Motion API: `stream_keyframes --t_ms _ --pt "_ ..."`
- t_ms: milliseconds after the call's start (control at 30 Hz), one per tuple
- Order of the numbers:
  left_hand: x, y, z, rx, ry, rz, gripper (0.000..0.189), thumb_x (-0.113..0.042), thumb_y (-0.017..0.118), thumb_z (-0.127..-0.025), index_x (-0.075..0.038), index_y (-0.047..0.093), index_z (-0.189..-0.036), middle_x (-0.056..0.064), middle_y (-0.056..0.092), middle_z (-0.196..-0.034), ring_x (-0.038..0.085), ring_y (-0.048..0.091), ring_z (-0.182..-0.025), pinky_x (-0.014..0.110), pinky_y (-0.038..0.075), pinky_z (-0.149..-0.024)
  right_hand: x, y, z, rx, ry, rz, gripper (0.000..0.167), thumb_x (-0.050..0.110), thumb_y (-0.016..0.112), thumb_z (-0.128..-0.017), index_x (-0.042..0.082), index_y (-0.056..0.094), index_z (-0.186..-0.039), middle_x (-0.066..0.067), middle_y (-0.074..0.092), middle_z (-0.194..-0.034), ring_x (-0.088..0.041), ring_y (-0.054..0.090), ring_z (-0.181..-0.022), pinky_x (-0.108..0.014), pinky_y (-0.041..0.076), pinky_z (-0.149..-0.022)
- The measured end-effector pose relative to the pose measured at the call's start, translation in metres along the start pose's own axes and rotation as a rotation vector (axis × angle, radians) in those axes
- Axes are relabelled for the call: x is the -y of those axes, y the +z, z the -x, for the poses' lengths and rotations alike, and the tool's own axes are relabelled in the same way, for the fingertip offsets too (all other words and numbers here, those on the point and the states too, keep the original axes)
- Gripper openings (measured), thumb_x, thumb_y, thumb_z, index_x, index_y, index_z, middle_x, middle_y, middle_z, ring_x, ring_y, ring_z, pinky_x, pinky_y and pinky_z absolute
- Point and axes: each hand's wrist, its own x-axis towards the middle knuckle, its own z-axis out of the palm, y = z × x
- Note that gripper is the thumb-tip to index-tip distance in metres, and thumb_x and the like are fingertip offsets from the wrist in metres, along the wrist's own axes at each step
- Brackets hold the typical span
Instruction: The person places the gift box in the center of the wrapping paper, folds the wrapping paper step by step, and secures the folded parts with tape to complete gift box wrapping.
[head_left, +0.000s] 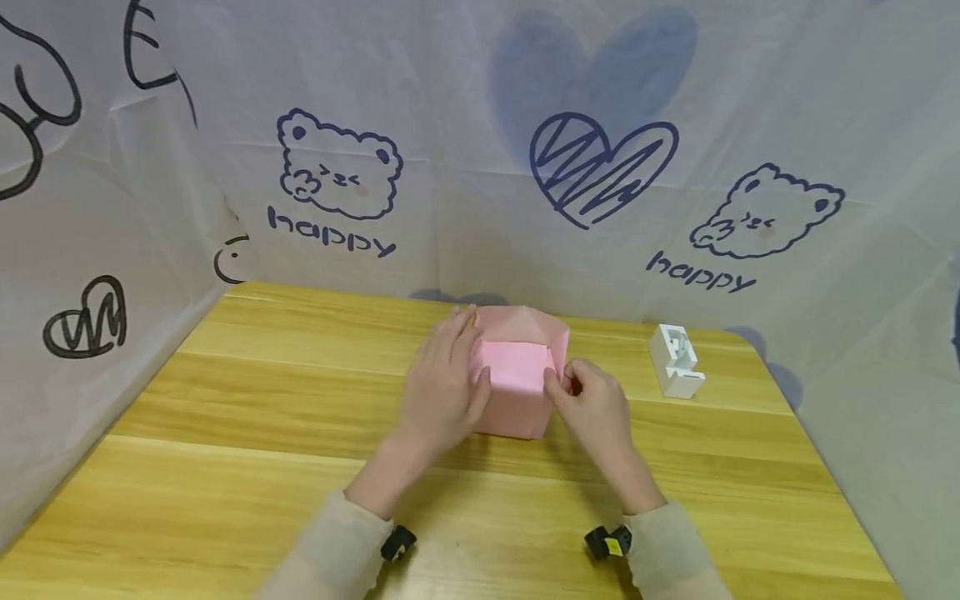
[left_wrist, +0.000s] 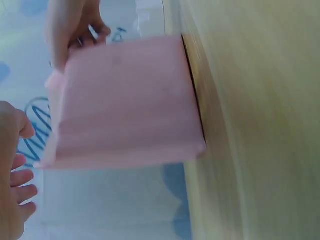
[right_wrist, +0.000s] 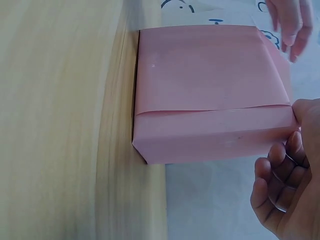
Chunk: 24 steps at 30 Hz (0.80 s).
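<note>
A box wrapped in pink paper [head_left: 513, 408] stands on the table, its paper rising past the top edges as an upright flap [head_left: 517, 323] at the back. My right hand [head_left: 596, 408] pinches the paper at the upper right edge between thumb and forefinger. In the right wrist view its other fingers [right_wrist: 272, 172] curl loosely below the pinch. My left hand [head_left: 442, 379] is at the box's upper left side with its fingers extended. The left wrist view shows those fingers [left_wrist: 22, 192] spread and holding nothing. A long paper seam runs along the wrapped box [right_wrist: 215, 75] in the right wrist view.
A small white tape dispenser [head_left: 675, 362] sits toward the back right of the wooden table [head_left: 285, 400]. White cloth [head_left: 465, 200] with drawn hearts and bears hangs behind the table and along its sides. Dark wrist cameras [head_left: 607, 543] are strapped near both sleeves.
</note>
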Motion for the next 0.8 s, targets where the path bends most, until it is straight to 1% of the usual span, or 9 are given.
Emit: stream_keyframes --t_ms 67,133,200,300,367,433,500,667,800 --pt "0.006 0.000 0.001 0.003 -0.052 -0.012 0.042 -0.016 0.068 -0.092 0.009 0.059 -0.124 0.026 0.061 -0.131 0.041 0.061 -0.121 0.051 0.052 -0.105 0.000 0.000 0.000 0.009 0.008 -0.004 0.036 0.026 0.071 -0.098 0.014 0.052 -0.071 0.000 0.051 -0.064 -0.016 0.048 -0.061 -0.027 0.038 -0.054" --pt "0.011 0.000 0.002 0.036 -0.106 -0.018 0.034 -0.019 0.067 -0.095 0.006 0.060 -0.117 0.021 0.064 -0.116 0.036 0.064 -0.104 0.047 0.057 -0.091 0.000 0.000 0.000 0.016 0.012 -0.010 0.035 0.026 0.071 -0.098 0.014 0.052 -0.071 0.000 0.051 -0.064 -0.016 0.048 -0.061 -0.027 0.038 -0.054" --pt "0.014 -0.001 0.004 0.085 -0.155 -0.010 0.027 -0.022 0.066 -0.098 0.003 0.061 -0.109 0.016 0.062 -0.102 0.032 0.061 -0.089 0.042 0.056 -0.078 0.000 0.000 -0.001 0.019 0.012 -0.017 0.036 0.026 0.071 -0.098 0.014 0.052 -0.071 0.000 0.051 -0.064 -0.016 0.048 -0.060 -0.027 0.038 -0.054" --pt "0.016 0.000 0.005 0.156 -0.211 0.003 0.022 -0.025 0.065 -0.101 -0.004 0.060 -0.095 0.008 0.056 -0.087 0.025 0.054 -0.077 0.036 0.048 -0.067 0.000 0.000 -0.001 0.026 0.014 -0.029 0.035 0.027 0.070 -0.099 0.014 0.052 -0.071 0.000 0.051 -0.063 -0.017 0.048 -0.060 -0.027 0.037 -0.054" --pt "0.016 0.001 0.006 0.192 -0.231 0.007 0.022 -0.025 0.064 -0.102 -0.007 0.058 -0.089 0.004 0.054 -0.082 0.022 0.050 -0.073 0.034 0.044 -0.064 -0.001 0.000 -0.001 0.032 0.019 -0.035 0.035 0.027 0.070 -0.099 0.014 0.052 -0.071 0.001 0.051 -0.063 -0.016 0.048 -0.060 -0.027 0.037 -0.054" --pt "0.016 0.003 0.007 0.208 -0.235 0.008 0.022 -0.023 0.063 -0.103 -0.009 0.057 -0.086 0.002 0.053 -0.079 0.020 0.049 -0.071 0.032 0.042 -0.062 -0.001 0.000 -0.001 0.038 0.026 -0.039 0.035 0.027 0.069 -0.099 0.014 0.052 -0.072 0.001 0.051 -0.063 -0.016 0.048 -0.060 -0.026 0.037 -0.053" --pt "0.015 0.004 0.007 0.207 -0.230 0.007 0.021 -0.020 0.062 -0.103 -0.009 0.058 -0.085 0.001 0.053 -0.079 0.019 0.049 -0.069 0.031 0.041 -0.060 -0.001 -0.001 -0.001 0.044 0.032 -0.043 0.035 0.027 0.069 -0.100 0.014 0.052 -0.072 0.001 0.051 -0.063 -0.016 0.048 -0.060 -0.026 0.037 -0.053" --pt "0.016 0.007 0.005 0.169 -0.195 -0.013 0.019 -0.017 0.061 -0.103 -0.009 0.062 -0.085 0.003 0.057 -0.079 0.020 0.052 -0.067 0.031 0.043 -0.057 -0.002 -0.002 -0.001 0.055 0.048 -0.055 0.035 0.028 0.069 -0.100 0.014 0.052 -0.073 0.000 0.051 -0.063 -0.017 0.049 -0.061 -0.025 0.037 -0.054" --pt "0.018 0.007 0.003 0.183 -0.224 -0.005 0.021 -0.017 0.060 -0.101 -0.011 0.060 -0.081 0.002 0.058 -0.077 0.020 0.053 -0.068 0.033 0.045 -0.058 -0.002 -0.001 -0.002 0.076 0.049 -0.063 0.033 0.028 0.069 -0.099 0.014 0.053 -0.074 0.000 0.052 -0.065 -0.017 0.049 -0.062 -0.025 0.037 -0.054"
